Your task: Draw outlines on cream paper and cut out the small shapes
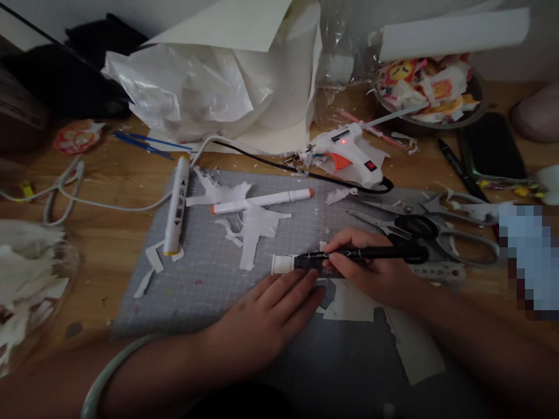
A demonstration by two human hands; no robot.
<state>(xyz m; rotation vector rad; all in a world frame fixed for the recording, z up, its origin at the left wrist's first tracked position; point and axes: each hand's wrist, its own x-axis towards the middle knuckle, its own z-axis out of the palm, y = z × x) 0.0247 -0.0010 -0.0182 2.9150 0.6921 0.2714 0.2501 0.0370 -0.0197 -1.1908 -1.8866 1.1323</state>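
Inking a small paper strip [283, 263] looked to be the step in hand. The strip lay on the grey cutting mat [209, 291], in front of the fingers; its left end was white with a thin drawn outline, and dark colour covered the part beside it. The right hand [371, 267] pinched a black pen [371, 252] between thumb and fingers, with the tip at the border between white and dark. Whether the tip touched the paper, I could not tell. The left hand [271, 308] held nothing in its grip; it lay flat, palm down, fingers stretched out, their tips at the strip's near edge, seemingly to steady it.

Carrying the colour into the white end, I judged, called for a firm left hand, short pen strokes and care not to cross the outline or smear wet ink.

A ruler [430, 272] showed partly beyond the right hand, near two pairs of scissors, one [437, 209] above the other [413, 227]. Paper scraps [262, 224] and an orange-tipped marker [266, 201] lay farther back, with a glue gun [356, 151] behind, its red light lit.
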